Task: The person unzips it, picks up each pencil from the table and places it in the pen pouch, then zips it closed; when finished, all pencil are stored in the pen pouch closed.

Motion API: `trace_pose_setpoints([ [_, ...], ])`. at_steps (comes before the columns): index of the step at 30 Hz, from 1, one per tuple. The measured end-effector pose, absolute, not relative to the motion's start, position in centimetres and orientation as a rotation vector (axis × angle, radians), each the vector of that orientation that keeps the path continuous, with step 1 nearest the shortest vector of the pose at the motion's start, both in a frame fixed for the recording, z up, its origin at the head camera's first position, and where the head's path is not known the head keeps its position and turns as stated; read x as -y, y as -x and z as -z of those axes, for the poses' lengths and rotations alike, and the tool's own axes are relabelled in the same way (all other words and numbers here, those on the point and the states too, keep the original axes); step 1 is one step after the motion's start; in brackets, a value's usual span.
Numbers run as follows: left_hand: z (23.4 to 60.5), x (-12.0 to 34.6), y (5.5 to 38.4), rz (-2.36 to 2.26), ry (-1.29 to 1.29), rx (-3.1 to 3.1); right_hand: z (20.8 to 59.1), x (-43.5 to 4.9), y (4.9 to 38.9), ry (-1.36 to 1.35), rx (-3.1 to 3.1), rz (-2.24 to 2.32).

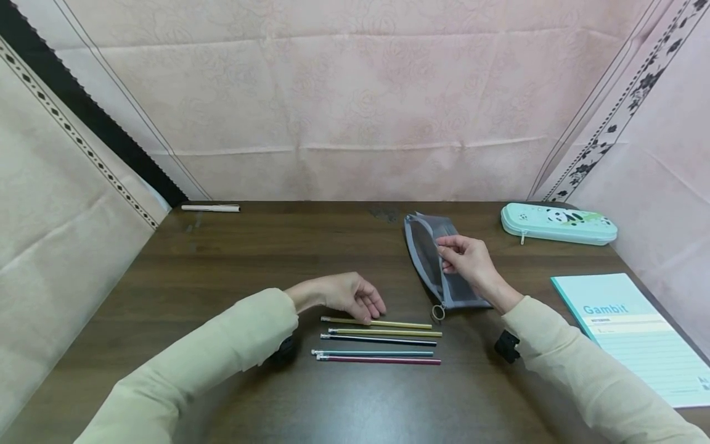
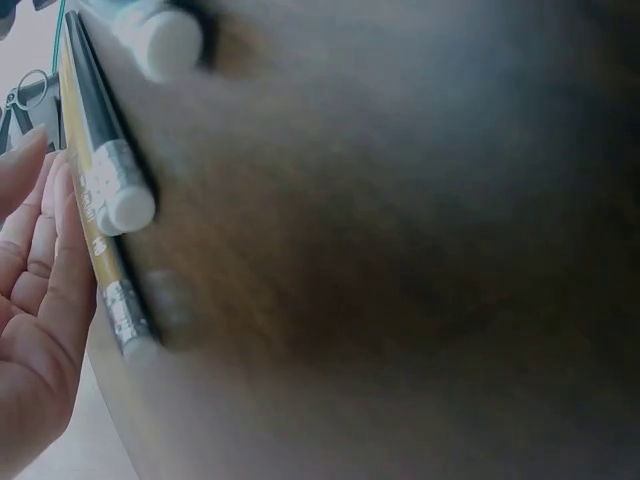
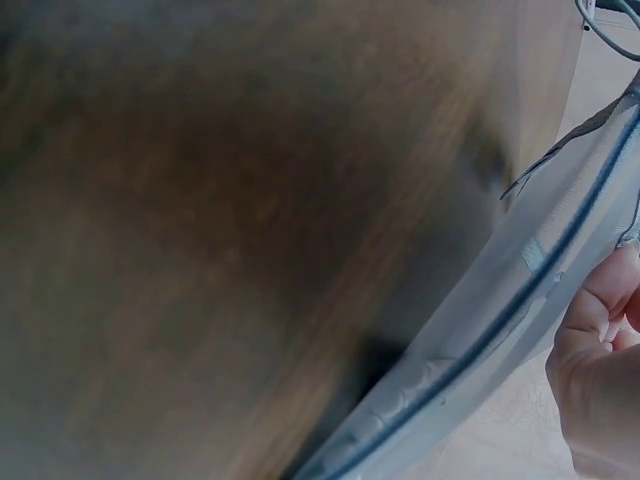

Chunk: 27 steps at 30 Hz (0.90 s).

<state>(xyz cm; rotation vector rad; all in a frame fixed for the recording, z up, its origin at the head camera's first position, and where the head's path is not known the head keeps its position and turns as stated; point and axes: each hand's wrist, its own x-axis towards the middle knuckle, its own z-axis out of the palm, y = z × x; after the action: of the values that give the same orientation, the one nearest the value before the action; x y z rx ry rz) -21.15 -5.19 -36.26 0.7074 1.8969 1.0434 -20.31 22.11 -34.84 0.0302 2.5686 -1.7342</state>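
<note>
Several pencils with white erasers lie in a row on the table. Two are gold, with the farthest gold pencil (image 1: 407, 324) beside my left hand (image 1: 355, 297); a black pencil (image 1: 383, 340), a teal pencil (image 1: 383, 353) and a maroon pencil (image 1: 388, 360) lie nearer me. In the left wrist view, my loosely bent fingers (image 2: 60, 270) are right alongside the gold pencil, not wrapped round it. My right hand (image 1: 468, 262) pinches the rim of a grey-blue zippered mesh pouch (image 1: 460, 293), whose mouth gapes on its left side. A ring (image 1: 438, 312) hangs at its near corner.
A mint pencil case (image 1: 554, 231) with a panda picture stands at the back right. Below it lies a light-blue notebook (image 1: 638, 333) marked Gambit. A thin white stick (image 1: 211, 208) lies at the back left edge. Patterned cloth (image 1: 360, 98) hangs behind the wooden table (image 1: 249, 259).
</note>
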Motion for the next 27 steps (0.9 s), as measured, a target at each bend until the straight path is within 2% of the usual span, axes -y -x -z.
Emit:
trace_pose_setpoints([
  [9,36.1,5.2,20.9,-0.898,-0.900,-2.060,34.9,-22.2,20.5,-0.005,-2.546,1.774],
  [27,35.7,5.9,21.7,-0.857,-1.035,-2.170,34.8,-22.1,20.4,-0.023,-2.539,1.778],
])
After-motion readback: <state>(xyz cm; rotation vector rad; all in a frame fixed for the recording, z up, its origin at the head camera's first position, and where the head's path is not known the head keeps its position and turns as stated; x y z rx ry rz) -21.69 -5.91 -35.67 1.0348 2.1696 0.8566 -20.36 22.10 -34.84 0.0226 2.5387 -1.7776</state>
